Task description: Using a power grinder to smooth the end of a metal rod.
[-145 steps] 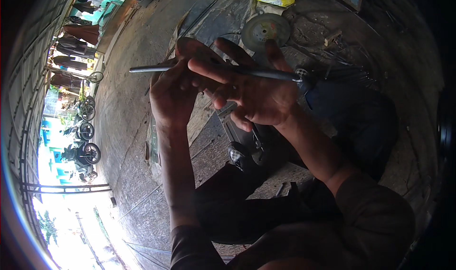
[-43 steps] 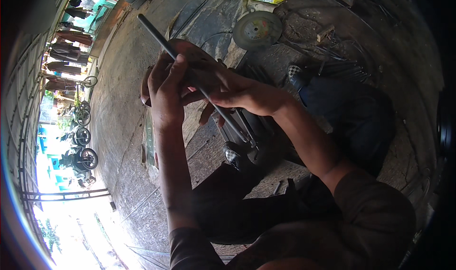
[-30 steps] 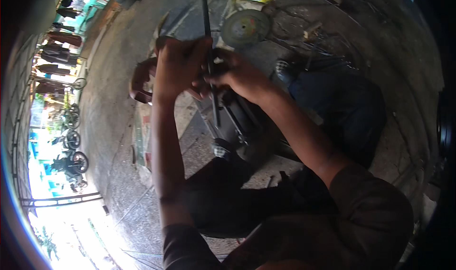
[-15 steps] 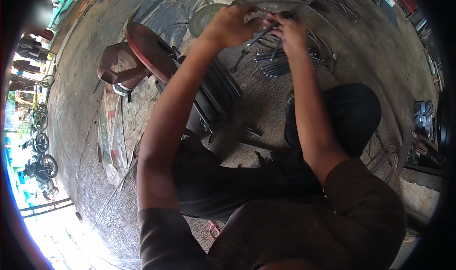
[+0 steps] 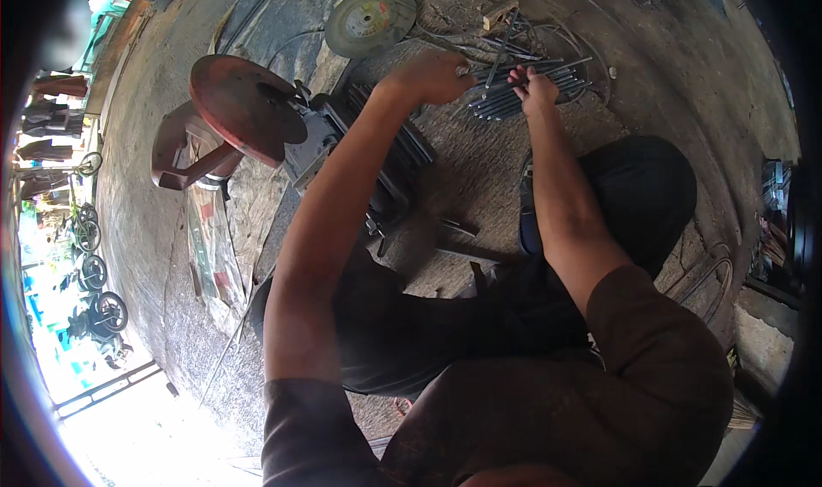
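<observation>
I am reaching both arms forward to the bundle of thin steel rods [image 5: 535,93] lying on the concrete floor [image 5: 651,84] in front of my knees. My right hand [image 5: 533,83] is pinching the near ends of a few rods, its grip pressed together on them, fingertips down among the stack. My left hand [image 5: 432,74] is resting just beside the left end of the same bundle; its fingers are curled, but I cannot tell whether it is actually holding a rod or only steadying against the floor.

To do this cleanly, I judge that I should be separating one rod from its neighbours with my right fingertips and lifting it by the end, so the others are not dragged along and the loose wire coiled around the pile does not snag.

Just beyond the rods a small wooden block [image 5: 500,13] is lying among tangled wire. A grey abrasive disc [image 5: 370,19] is lying flat on the floor farther left. Nearer my left arm a dark ribbed motor [image 5: 390,166] is sitting with a rust-red round guard [image 5: 247,108] standing beside it. Far off on the left, parked motorcycles [image 5: 96,303] are standing in bright daylight.
</observation>
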Available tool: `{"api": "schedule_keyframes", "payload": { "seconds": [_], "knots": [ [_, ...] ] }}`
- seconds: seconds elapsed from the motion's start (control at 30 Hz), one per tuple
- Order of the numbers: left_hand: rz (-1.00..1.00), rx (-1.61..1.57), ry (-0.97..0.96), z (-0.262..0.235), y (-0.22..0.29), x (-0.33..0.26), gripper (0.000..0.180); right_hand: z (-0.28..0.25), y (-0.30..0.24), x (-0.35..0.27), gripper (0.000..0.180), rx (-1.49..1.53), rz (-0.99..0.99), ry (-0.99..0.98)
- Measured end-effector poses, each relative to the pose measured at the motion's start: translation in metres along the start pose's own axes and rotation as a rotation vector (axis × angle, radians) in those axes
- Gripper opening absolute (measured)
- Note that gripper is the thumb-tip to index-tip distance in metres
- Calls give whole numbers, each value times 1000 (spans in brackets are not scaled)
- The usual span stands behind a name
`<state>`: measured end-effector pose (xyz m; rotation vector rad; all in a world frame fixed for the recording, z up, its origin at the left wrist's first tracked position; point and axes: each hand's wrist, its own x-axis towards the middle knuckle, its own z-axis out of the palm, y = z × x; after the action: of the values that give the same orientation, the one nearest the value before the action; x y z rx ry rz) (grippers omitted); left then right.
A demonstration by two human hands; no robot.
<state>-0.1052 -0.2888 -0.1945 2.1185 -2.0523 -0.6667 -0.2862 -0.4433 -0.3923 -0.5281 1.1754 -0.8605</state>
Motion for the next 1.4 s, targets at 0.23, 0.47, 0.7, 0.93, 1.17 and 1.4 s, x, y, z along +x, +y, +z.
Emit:
{"api": "schedule_keyframes", "payload": {
  "seconds": [0.23, 0.47, 0.7, 0.93, 1.17, 1.4],
  "knots": [
    [51, -35, 12, 2, -20, 0, 54, 5, 5, 13, 27, 49, -34, 99],
    [4, -22, -29, 24, -82, -22, 42, 12, 81, 10, 24, -213, 106, -1],
    [-75, -96, 5, 28, -97, -52, 40, 69, 182, -46, 35, -1490, -465, -397],
    [-154, -250, -62, 39, -83, -76, 42, 73, 251, -68, 56, -1620, -291, -439],
    [-158, -146, -112, 47, -71, -76, 39, 66, 259, -50, 47, -1581, -125, -434],
    [-152, -149, -39, 50, -93, -96, 40, 86, 306, -88, 45, -1528, -300, -433]
  ]
}}
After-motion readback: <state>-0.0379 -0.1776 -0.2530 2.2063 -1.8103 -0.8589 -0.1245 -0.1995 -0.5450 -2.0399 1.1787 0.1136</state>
